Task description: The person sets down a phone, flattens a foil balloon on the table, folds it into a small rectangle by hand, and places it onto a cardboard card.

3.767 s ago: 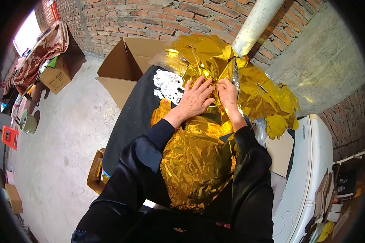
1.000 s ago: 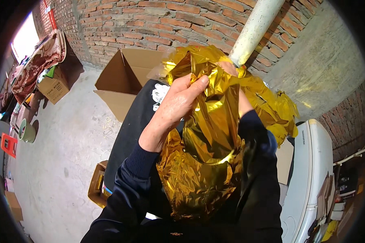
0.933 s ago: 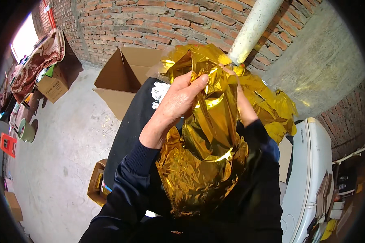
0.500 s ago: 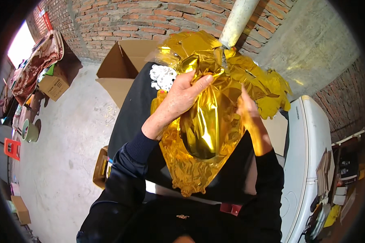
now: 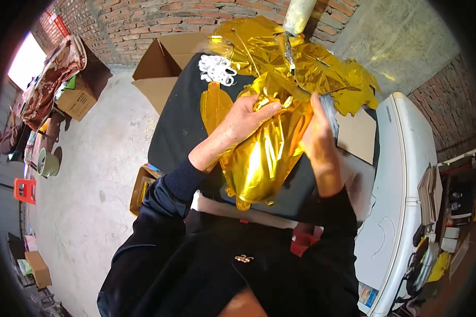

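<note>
My left hand point(image 5: 241, 120) is closed on the bunched upper part of a crinkled gold foil balloon point(image 5: 255, 168), thumb on top. The balloon's loose end hangs toward me, with small rounded tabs at its tip. My right hand point(image 5: 320, 141) lies along the balloon's right side, fingers stretched upward and a little blurred; its thumb is hard to make out. A flat gold foil piece point(image 5: 211, 105) sticks out left of my left wrist. Beyond my hands a heap of flat gold foil point(image 5: 338, 76) covers the far part of the dark-covered table point(image 5: 177, 124).
White looped bands point(image 5: 217, 70) lie in a pile at the table's far left. An open cardboard box point(image 5: 153, 79) stands behind it, a smaller box point(image 5: 141, 191) at the near left. A white appliance point(image 5: 399, 211) borders the right. A pole point(image 5: 299, 16) rises behind the heap.
The balloon in my left hand has come toward me, away from the heap, and its hanging end looks shorter. The white bands and the flat piece at left show more. My right hand now touches the balloon.
</note>
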`<state>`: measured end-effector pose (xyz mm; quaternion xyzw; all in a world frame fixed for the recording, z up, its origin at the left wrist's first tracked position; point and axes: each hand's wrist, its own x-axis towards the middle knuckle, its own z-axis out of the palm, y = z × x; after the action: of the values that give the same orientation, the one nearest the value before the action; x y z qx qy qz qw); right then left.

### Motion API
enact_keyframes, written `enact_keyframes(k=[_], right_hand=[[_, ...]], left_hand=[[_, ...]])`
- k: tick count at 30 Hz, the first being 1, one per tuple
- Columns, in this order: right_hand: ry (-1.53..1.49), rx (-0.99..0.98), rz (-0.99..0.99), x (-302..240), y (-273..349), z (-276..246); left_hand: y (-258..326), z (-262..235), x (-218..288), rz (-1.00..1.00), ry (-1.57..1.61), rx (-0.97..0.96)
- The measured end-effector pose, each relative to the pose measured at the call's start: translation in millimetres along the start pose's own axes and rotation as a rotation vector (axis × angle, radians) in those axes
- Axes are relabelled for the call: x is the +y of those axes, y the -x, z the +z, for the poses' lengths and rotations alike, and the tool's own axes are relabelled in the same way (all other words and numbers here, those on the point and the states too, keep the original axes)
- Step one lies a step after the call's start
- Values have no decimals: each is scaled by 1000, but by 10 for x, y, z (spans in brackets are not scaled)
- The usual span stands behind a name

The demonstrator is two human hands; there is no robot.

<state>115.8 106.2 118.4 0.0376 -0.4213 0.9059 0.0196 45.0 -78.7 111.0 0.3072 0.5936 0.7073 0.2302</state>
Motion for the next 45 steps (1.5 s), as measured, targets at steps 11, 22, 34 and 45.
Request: enact_keyframes(k=[11, 22, 34, 45], right_hand=[[795, 67, 123, -260, -324, -341], [1792, -98, -581, 512, 1165, 4], [1909, 134, -998, 772, 1237, -195], [1648, 147, -739, 766, 1247, 21]], left_hand=[[337, -87, -334, -376, -43, -87], [228, -183, -584, -506, 445, 187], [251, -57, -501, -541, 555, 218], [539, 48, -451, -576, 447, 89]])
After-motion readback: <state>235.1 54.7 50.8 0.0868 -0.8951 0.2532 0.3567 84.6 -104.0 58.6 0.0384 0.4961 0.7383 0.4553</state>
